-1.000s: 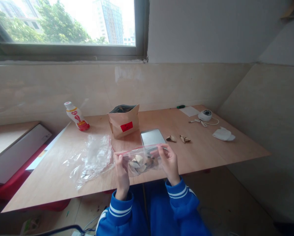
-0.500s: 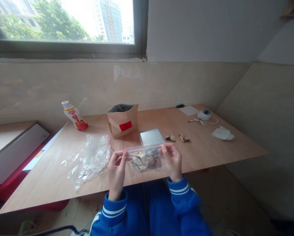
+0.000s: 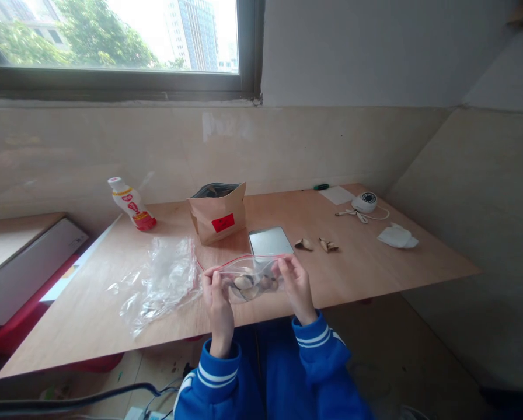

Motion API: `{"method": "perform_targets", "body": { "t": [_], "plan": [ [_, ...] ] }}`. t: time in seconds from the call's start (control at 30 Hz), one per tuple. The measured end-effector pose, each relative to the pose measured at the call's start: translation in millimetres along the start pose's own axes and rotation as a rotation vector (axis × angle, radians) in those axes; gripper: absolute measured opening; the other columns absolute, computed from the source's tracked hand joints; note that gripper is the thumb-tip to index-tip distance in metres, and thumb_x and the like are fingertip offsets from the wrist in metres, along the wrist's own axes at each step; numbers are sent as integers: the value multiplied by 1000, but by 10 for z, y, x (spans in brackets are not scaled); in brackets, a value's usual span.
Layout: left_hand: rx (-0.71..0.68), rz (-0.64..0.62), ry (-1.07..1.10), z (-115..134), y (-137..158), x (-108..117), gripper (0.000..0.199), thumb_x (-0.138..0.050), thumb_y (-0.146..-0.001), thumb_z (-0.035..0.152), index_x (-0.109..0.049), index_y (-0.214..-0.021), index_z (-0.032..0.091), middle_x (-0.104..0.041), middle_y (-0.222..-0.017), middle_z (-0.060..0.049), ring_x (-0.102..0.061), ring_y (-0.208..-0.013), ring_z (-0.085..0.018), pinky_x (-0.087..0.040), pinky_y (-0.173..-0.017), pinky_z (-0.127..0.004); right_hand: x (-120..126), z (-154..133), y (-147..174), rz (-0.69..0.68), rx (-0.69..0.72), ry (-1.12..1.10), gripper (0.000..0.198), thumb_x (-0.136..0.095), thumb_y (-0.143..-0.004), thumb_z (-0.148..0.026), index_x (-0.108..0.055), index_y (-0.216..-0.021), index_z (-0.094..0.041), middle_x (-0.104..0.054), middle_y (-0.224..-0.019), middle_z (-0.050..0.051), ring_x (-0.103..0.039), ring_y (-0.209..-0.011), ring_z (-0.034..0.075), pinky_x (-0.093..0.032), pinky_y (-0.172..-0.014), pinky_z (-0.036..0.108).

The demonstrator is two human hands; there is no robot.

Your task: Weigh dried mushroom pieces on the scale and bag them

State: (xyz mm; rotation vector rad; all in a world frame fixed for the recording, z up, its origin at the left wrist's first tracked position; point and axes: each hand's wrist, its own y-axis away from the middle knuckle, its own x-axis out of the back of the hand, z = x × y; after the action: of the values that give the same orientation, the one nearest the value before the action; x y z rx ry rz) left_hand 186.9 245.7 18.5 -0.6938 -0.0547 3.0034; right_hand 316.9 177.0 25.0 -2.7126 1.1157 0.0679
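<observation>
Between my hands hangs a clear zip bag (image 3: 248,294) with a red strip along its top edge. Several pale and brown dried pieces (image 3: 244,282) lie inside it. My left hand (image 3: 218,303) pinches the bag's upper left corner, and my right hand (image 3: 295,286) pinches the upper right one. The bag's top edge bows upward between them. Just behind it lies a flat silver scale-like plate (image 3: 271,241), partly covered by the bag. Two curled dried pieces (image 3: 304,244) rest on the table to the right of the plate.
A crumpled heap of clear plastic bags (image 3: 165,286) lies left of my hands. Behind stand an open brown paper pouch (image 3: 218,219) and a white-and-red bottle (image 3: 132,204). To the right are a white dome camera with cable (image 3: 364,202), crumpled white tissue (image 3: 397,236) and paper (image 3: 337,195).
My hands have come closer together, the left moving right and the right moving slightly left. The bag's top edge, taut before, now bulges upward.
</observation>
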Motion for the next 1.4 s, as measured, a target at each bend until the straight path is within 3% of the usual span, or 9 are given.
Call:
{"method": "perform_targets", "body": {
  "t": [0.17,0.33,0.5,0.8,1.03,1.17,1.23,1.3,1.4],
  "plan": [
    [-23,4,49,-2,14,-18,26,-65,-78,39,-49,-82,19,-58,-66,4,-56,-60,-10,-45,-60,-21,-21,51,6,20,62,66,30,-57,-88,-49,-60,-84,-20,-60,-68,-1,-58,-64,14,-51,-64,27],
    [-41,25,19,-21,14,-9,27,-68,-78,38,-49,-81,19,-60,-66,3,-57,-61,-10,-45,-61,-21,-18,103,14,20,125,132,24,-62,-86,-44,-64,-89,-20,-69,-85,4,-65,-79,18,-54,-72,31],
    [-67,3,-17,28,-62,62,25,-70,-79,37,-54,-84,18,-64,-73,2,-63,-67,-11,-50,-66,-22,100,59,-46,16,111,162,24,-65,-84,-43,-67,-87,-20,-69,-81,4,-66,-75,19,-54,-71,31],
    [-62,-98,-117,133,-176,201,23,-72,-79,36,-62,-89,18,-68,-77,0,-68,-74,-14,-54,-73,-25,211,22,-171,-50,223,180,18,-68,-84,-38,-68,-79,-20,-65,-79,2,-62,-78,17,-51,-72,29],
    [-89,-60,-123,180,-186,217,23,-73,-78,36,-64,-89,18,-68,-81,0,-68,-77,-15,-55,-76,-27,189,-72,-209,-112,261,250,18,-64,-86,-37,-66,-79,-20,-64,-79,3,-62,-79,18,-50,-73,30],
    [-158,-79,-217,184,-174,174,23,-71,-80,37,-64,-90,18,-68,-83,-2,-67,-79,-15,-54,-76,-27,122,-164,-264,-84,436,463,11,-57,-89,-28,-65,-93,-21,-67,-94,6,-61,-93,22,-48,-87,37],
    [-208,-118,-273,195,-163,119,22,-71,-80,37,-65,-89,18,-68,-82,-2,-66,-78,-15,-54,-73,-26,39,-240,-283,-128,551,587,23,-55,-88,-23,-63,-110,-22,-67,-111,8,-57,-109,25,-41,-98,43],
    [-247,-179,-305,210,-157,53,21,-71,-79,38,-66,-87,19,-68,-82,-3,-66,-79,-16,-55,-72,-27,-71,-321,-294,-259,615,652,31,-57,-87,-22,-62,-118,-25,-67,-119,7,-53,-119,26,-36,-104,45],
    [-270,-275,-311,228,-176,-15,19,-71,-79,37,-68,-85,19,-68,-84,-4,-66,-83,-18,-56,-74,-30,-228,-405,-316,-433,628,645,15,-60,-89,-27,-69,-101,-26,-73,-102,3,-62,-107,23,-36,-101,43]
  ]
}}
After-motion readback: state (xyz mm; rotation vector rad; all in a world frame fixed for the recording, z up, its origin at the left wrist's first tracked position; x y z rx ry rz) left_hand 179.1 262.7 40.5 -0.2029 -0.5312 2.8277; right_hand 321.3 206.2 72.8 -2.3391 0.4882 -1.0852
